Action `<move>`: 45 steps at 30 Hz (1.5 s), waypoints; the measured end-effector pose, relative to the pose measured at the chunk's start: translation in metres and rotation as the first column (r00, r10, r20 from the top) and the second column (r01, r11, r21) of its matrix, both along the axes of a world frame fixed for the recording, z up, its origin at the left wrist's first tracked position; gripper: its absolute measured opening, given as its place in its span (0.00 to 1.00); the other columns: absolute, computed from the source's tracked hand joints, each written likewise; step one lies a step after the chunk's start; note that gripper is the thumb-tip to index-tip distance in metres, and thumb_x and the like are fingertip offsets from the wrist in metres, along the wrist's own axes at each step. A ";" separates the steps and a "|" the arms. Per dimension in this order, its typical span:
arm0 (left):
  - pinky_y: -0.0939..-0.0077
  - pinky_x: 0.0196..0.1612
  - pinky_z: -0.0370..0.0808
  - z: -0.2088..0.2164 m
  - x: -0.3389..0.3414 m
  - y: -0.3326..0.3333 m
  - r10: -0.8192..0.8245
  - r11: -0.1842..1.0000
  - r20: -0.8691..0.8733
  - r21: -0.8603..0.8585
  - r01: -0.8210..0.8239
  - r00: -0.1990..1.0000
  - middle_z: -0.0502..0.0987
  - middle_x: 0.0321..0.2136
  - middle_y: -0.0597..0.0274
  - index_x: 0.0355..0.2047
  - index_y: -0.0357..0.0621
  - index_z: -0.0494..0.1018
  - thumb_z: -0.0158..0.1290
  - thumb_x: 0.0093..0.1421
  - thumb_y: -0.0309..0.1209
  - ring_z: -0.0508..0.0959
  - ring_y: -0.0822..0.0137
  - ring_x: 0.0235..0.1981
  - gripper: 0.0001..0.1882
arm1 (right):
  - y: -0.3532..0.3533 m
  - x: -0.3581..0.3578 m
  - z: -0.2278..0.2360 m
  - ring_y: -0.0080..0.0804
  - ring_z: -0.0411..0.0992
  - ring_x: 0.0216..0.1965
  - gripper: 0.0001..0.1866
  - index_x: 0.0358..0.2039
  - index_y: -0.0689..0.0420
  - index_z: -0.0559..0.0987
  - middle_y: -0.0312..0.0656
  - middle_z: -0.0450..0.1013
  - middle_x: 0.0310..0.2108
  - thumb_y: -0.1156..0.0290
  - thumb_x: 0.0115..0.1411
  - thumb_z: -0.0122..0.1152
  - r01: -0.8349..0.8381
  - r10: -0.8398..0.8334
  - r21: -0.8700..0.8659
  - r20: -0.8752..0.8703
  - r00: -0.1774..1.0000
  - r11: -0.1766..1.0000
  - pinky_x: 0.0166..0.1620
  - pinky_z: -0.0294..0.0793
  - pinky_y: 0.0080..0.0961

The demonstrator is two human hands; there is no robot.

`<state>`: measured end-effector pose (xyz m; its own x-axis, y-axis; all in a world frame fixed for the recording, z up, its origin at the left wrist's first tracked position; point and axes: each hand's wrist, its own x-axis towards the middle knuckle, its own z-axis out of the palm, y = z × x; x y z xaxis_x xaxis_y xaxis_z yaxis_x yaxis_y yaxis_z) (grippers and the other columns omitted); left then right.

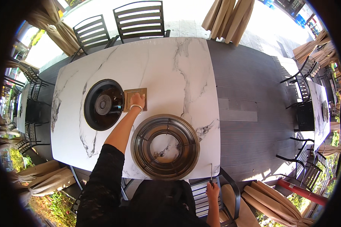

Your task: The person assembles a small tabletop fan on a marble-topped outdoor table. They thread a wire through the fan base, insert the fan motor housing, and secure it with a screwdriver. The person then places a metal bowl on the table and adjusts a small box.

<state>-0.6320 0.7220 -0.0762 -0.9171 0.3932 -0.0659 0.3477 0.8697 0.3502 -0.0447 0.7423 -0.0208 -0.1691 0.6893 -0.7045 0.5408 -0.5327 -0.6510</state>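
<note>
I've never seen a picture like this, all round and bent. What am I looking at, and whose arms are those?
No machine here: a person wears a wide fisheye camera on the head, looking down, which bends straight edges. Both arms are the wearer's own. The left hand, with a bracelet at the wrist, rests on a small square brass-coloured plate set in the white marble table, beside a round black recessed burner. A large metal ring lies near the table's front edge. The right hand, down by a chair, holds a thin metal tool.
</note>
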 end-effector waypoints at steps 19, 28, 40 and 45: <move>0.79 0.15 0.72 0.063 0.016 0.108 0.232 0.554 0.500 0.638 -0.536 0.834 0.75 0.22 0.60 0.31 0.38 0.70 0.49 0.56 0.29 0.75 0.71 0.15 0.07 | 0.038 0.039 0.031 0.16 0.60 0.11 0.12 0.19 0.58 0.67 0.31 0.62 0.11 0.70 0.57 0.53 0.079 -0.076 0.056 -0.063 0.995 0.995 0.14 0.57 0.17; 0.72 0.12 0.71 -0.002 0.060 0.163 0.566 0.497 0.605 0.292 -0.817 0.560 0.75 0.26 0.54 0.39 0.37 0.66 0.53 0.53 0.28 0.75 0.65 0.14 0.14 | 0.193 0.095 0.002 0.16 0.59 0.10 0.13 0.17 0.57 0.66 0.31 0.60 0.10 0.70 0.56 0.55 -0.022 0.024 0.046 -0.047 0.999 0.999 0.13 0.56 0.16; 0.63 0.41 0.71 -0.035 0.135 0.167 0.647 0.752 0.092 0.092 -0.653 0.757 0.70 0.35 0.52 0.31 0.43 0.70 0.57 0.50 0.32 0.72 0.54 0.36 0.10 | 0.451 0.117 -0.028 0.18 0.61 0.12 0.13 0.17 0.56 0.67 0.32 0.61 0.12 0.67 0.56 0.54 -0.269 0.273 -0.052 0.078 0.959 0.962 0.13 0.59 0.17; 0.64 0.37 0.71 -0.026 0.143 0.188 0.788 0.597 0.080 0.144 -0.790 0.610 0.70 0.35 0.57 0.28 0.46 0.71 0.56 0.51 0.32 0.73 0.57 0.33 0.06 | 0.465 0.060 -0.021 0.22 0.63 0.14 0.13 0.18 0.59 0.69 0.35 0.64 0.14 0.66 0.53 0.57 -0.442 0.429 0.041 0.173 0.887 0.896 0.17 0.61 0.21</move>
<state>-0.4887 0.9104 -0.1024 -0.8744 -0.4782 -0.0821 -0.4516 0.7401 0.4983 0.0154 1.2070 -0.0415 -0.3575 0.6247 -0.6943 0.8042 -0.1721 -0.5689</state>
